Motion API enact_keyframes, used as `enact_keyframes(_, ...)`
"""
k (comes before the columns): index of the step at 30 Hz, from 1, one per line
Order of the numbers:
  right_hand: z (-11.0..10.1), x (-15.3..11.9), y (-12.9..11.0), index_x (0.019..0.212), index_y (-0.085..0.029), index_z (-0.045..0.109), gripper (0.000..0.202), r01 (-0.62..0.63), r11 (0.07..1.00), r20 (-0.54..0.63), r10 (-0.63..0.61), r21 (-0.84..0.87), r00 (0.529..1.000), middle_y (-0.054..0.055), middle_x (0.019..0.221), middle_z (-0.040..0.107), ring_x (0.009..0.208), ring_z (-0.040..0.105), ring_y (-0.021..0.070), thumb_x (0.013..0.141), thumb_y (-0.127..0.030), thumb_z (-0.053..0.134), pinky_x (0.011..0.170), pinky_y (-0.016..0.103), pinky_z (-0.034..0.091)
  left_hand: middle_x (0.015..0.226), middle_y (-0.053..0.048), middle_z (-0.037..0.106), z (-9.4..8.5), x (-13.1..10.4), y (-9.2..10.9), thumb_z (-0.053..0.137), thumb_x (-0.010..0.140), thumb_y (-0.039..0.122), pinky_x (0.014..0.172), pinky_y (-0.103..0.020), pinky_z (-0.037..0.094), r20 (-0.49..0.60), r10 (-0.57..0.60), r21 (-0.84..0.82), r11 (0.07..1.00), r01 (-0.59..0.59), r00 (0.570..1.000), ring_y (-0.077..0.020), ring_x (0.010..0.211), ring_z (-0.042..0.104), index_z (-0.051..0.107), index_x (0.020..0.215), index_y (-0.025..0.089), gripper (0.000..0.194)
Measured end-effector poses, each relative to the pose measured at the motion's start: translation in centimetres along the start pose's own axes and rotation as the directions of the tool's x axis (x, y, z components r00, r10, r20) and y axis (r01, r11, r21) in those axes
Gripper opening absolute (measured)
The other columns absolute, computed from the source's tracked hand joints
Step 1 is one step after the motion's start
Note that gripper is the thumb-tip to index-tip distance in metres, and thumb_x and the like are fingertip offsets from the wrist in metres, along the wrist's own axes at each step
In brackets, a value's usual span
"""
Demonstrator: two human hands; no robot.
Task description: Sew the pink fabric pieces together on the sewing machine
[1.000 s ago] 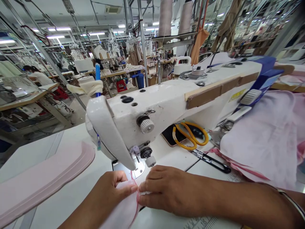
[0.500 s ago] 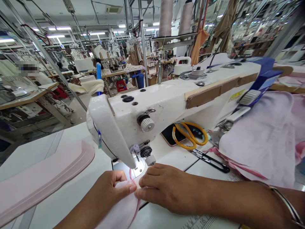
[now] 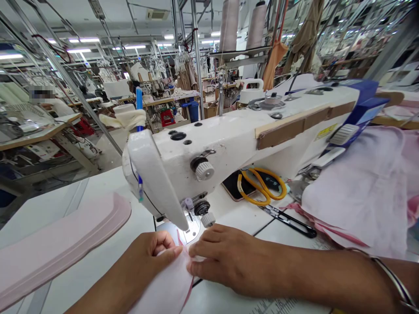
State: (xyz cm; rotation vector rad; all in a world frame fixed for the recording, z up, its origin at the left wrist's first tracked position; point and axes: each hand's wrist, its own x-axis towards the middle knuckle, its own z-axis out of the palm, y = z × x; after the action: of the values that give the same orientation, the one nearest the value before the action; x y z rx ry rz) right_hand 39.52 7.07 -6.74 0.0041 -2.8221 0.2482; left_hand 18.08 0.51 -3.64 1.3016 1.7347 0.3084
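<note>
A white sewing machine [image 3: 229, 135] spans the view, its needle area lit above a metal plate [image 3: 194, 231]. Just in front of that plate, my left hand [image 3: 153, 255] pinches a pale pink fabric piece [image 3: 166, 283] between thumb and bent fingers. Close beside it, my right hand [image 3: 225, 257] grips the same fabric at its darker pink edge, thumb and fingertips together. The cloth runs down toward the bottom of the view, partly covered by my left hand. Whether its tip lies under the presser foot I cannot tell.
Yellow-handled scissors [image 3: 262, 187], a phone [image 3: 238, 185] and black thread snips [image 3: 290, 220] lie under the machine arm. Stacked pink pieces [image 3: 65, 244] rest on the left. More pink fabric [image 3: 356, 192] is heaped at right. Thread cones [image 3: 229, 26] stand behind.
My left hand has shifted slightly left and up, and a small gap now shows between my two thumbs. The right hand has barely moved. The view has shifted a little.
</note>
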Motion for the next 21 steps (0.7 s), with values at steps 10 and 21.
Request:
enact_keyframes(10,0.0,-0.2,0.2,0.121,-0.014,0.056,0.025,0.031,0.999,-0.005,-0.031,0.019,1.0,0.005,0.128,0.056,0.11,0.049,0.0179,0.101,-0.017,0.04,0.099,0.031,0.037,0.061,0.005,0.044,0.0,0.3,-0.2,0.05,0.079,0.042,0.056,-0.026,0.024,-0.086,0.06,0.144,0.988,-0.047,0.994,-0.0135,0.061,0.038,0.049,0.067,0.02,0.026)
enact_keyframes(21,0.1,-0.1,0.2,0.118,-0.015,0.056,0.024,0.018,0.999,-0.005,-0.018,0.045,1.0,0.003,0.134,0.053,0.116,0.048,0.0171,0.101,-0.017,0.04,0.103,0.03,0.032,0.065,0.004,0.058,0.5,-1.3,-1.4,0.04,0.091,0.047,0.058,-0.028,0.039,-0.262,0.13,0.437,0.899,-0.002,0.956,-0.0171,0.063,0.057,0.053,0.077,0.025,0.029)
